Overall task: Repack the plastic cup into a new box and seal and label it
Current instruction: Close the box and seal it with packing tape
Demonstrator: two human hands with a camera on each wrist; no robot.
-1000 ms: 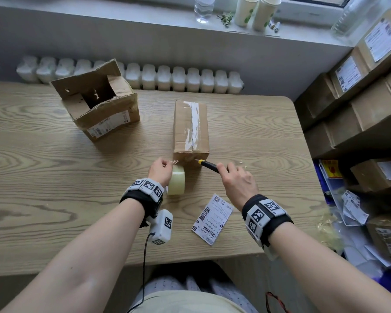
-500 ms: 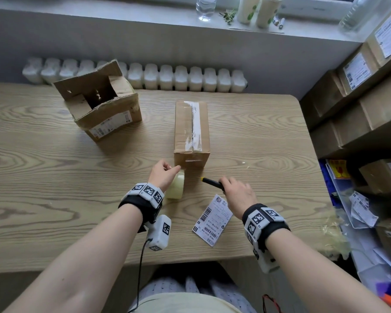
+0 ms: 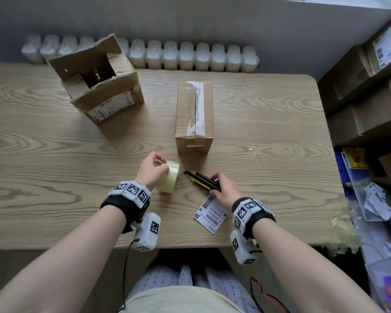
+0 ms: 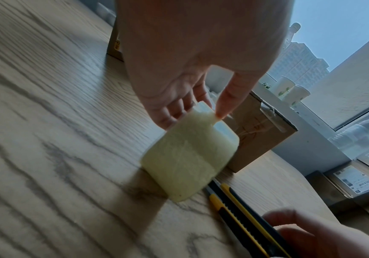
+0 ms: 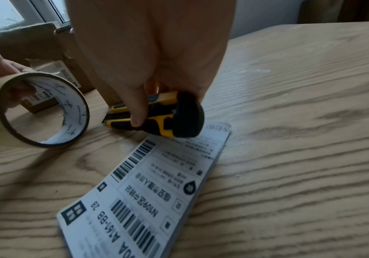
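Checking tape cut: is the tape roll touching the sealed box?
Apart. The head view shows bare table between the tape roll, held by the left hand, and the sealed box.

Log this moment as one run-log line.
left hand: holds tape roll on table | right hand: grips utility knife | sealed box: taped, unlabeled | label: on table

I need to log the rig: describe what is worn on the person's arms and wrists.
Both forearms are bare, no sleeves. Each wrist carries a black strap topped by white blocks with black square markers, plus a white camera pod hanging below. A thin black cable trails from the left pod.
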